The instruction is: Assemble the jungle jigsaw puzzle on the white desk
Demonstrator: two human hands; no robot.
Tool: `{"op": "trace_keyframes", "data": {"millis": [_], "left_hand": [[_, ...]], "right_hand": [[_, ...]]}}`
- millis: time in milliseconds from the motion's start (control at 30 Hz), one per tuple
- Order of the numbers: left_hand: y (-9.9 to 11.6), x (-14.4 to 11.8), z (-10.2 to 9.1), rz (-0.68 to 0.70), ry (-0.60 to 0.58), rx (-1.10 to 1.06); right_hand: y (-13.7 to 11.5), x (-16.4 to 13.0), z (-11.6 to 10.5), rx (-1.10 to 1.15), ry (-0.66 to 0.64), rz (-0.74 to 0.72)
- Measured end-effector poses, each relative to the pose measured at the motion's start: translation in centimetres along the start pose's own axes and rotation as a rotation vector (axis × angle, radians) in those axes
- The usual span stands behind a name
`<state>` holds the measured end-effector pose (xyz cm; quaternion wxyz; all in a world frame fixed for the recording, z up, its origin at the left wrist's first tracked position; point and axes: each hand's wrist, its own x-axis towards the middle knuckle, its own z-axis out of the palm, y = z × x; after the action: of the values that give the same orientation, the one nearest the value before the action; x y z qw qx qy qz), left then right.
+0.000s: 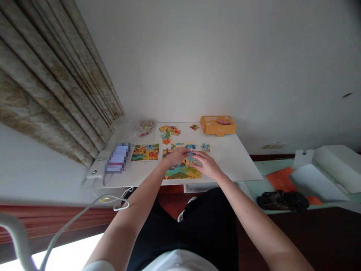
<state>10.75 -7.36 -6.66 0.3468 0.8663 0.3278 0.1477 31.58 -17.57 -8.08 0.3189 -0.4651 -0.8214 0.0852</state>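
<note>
My left hand (178, 157) and my right hand (206, 164) meet over a partly assembled jigsaw puzzle (182, 175) on the white table. Between their fingertips is a small light-blue puzzle piece (191, 154), pinched from both sides; the fingers hide part of it. The puzzle shows green bushes, water and a blue elephant, and my hands cover its middle. A loose blue piece (205, 147) lies just beyond my right hand. Left of the puzzle is a picture card (145, 152) with an animal scene. Several joined or overlapping pieces (169, 130) lie behind the puzzle.
An orange puzzle box (218, 125) stands at the back right, near a loose piece (194, 127). Clear plastic packaging (126, 127) sits at the back left. A phone (117, 158) and white cable (84, 207) are at left. Right of the table are an open white box (318, 177) and a dark object (282, 200).
</note>
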Motion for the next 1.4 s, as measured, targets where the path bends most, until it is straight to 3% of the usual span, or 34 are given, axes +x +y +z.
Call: {"op": "trace_keyframes", "data": {"millis": [133,300,533,1400], "left_hand": [[-0.2,-0.1,0.7,-0.019,0.002,0.052],[-0.4,-1.1,2.7,-0.066,0.232,0.291],[-1.1,-3.0,5.0,-0.119,0.230,0.478],[-0.6,-3.3,5.3,-0.104,0.259,0.501]], "right_hand": [[0.8,-0.3,1.0,0.016,-0.008,0.011],[3.6,-0.1,2.6,0.026,0.047,0.117],[6.4,1.0,3.6,0.065,0.032,0.165],[4.8,0.9,3.7,-0.110,-0.019,0.159]]}}
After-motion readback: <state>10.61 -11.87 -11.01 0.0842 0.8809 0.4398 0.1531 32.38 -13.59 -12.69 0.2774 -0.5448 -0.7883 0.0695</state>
